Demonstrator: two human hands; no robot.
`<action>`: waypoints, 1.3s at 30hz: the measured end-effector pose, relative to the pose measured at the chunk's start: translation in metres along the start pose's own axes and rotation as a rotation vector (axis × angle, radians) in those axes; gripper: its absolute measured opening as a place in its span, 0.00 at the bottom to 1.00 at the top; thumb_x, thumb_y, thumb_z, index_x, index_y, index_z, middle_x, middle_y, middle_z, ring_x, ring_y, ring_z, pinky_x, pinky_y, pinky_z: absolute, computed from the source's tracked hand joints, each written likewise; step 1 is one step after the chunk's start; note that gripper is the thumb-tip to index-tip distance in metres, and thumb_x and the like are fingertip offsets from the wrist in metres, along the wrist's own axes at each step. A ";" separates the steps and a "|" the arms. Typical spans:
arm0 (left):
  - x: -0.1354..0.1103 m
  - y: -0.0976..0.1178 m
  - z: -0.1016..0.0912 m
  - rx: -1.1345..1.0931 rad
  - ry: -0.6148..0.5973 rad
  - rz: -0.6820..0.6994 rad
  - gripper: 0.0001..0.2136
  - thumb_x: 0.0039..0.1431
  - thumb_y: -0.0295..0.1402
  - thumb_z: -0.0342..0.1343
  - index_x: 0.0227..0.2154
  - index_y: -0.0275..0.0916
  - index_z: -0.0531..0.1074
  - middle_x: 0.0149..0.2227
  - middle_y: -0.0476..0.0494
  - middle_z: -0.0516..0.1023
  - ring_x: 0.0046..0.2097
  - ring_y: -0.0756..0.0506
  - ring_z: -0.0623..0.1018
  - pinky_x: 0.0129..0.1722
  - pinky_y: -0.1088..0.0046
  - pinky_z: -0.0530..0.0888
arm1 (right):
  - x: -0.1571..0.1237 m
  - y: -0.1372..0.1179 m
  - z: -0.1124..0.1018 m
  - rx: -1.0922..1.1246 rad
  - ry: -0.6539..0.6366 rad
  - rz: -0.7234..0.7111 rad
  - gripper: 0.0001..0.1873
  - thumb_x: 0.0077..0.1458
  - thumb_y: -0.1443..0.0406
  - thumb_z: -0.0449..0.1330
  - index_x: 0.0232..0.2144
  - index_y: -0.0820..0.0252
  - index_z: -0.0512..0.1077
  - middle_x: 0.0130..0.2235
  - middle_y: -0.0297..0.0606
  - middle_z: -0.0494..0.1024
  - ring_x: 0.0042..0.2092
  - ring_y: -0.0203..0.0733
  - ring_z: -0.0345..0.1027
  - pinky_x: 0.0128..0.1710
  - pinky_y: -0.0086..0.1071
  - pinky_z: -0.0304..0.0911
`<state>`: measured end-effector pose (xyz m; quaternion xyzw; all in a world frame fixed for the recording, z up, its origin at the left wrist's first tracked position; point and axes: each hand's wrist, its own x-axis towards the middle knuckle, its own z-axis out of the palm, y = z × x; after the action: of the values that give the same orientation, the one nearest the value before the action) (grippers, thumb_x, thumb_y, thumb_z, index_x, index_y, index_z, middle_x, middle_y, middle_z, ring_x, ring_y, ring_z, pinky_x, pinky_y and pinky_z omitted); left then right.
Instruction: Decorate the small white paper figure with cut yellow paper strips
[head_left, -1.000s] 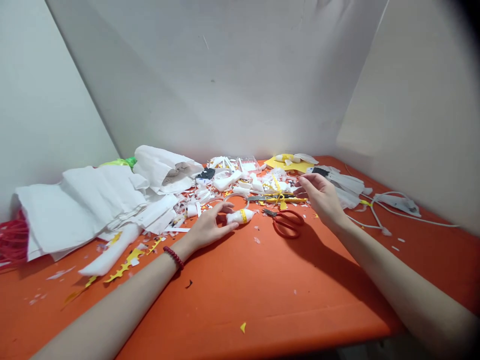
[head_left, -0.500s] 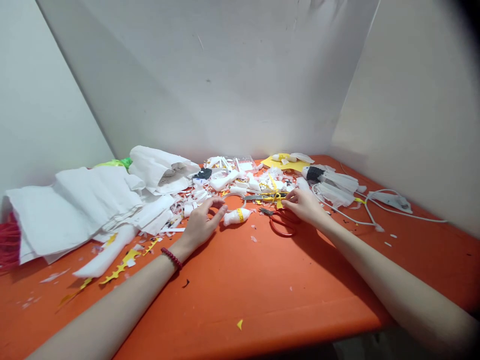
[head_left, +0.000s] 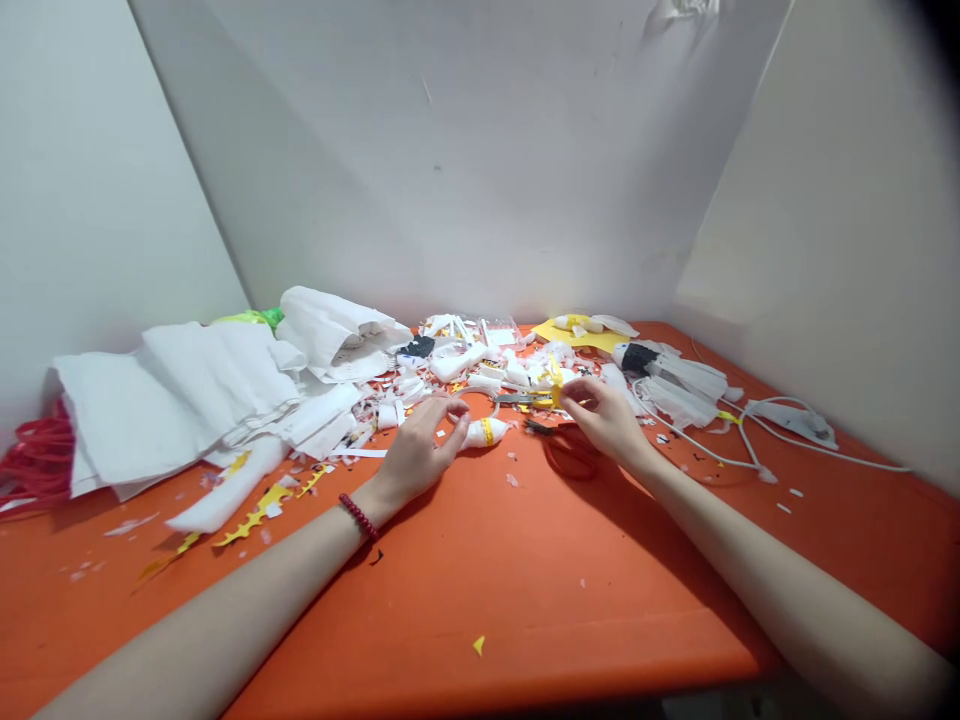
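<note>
On the orange table, my left hand is curled, thumb and fingertips pinched together just left of a small white roll with a yellow band. What it pinches is too small to make out. My right hand is closed in a pinch on a yellow paper strip at the edge of the scrap heap. Red-handled scissors lie on the table, partly under my right hand.
White paper sheets are piled at the left, with red cords beyond them. Jagged yellow offcuts lie near the sheets. A white cable and adapter lie at the right. White walls close in three sides.
My right hand came down from a raised open pose to the scrap heap and pinched the yellow strip. My left hand curled from lying flat on the table into a pinch.
</note>
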<state>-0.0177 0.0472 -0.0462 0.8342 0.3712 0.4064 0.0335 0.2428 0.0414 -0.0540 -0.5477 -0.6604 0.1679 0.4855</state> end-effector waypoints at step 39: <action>0.022 0.052 -0.048 -0.093 0.030 -0.289 0.16 0.55 0.38 0.52 0.45 0.40 0.66 0.15 0.56 0.65 0.18 0.53 0.66 0.20 0.78 0.66 | -0.027 -0.064 0.009 0.459 -0.395 0.142 0.08 0.51 0.62 0.58 0.32 0.62 0.72 0.30 0.34 0.74 0.27 0.31 0.68 0.28 0.26 0.66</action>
<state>-0.0118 0.0117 0.0184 0.7635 0.4685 0.4267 0.1246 0.1973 -0.0019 -0.0230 -0.4251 -0.6470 0.4493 0.4459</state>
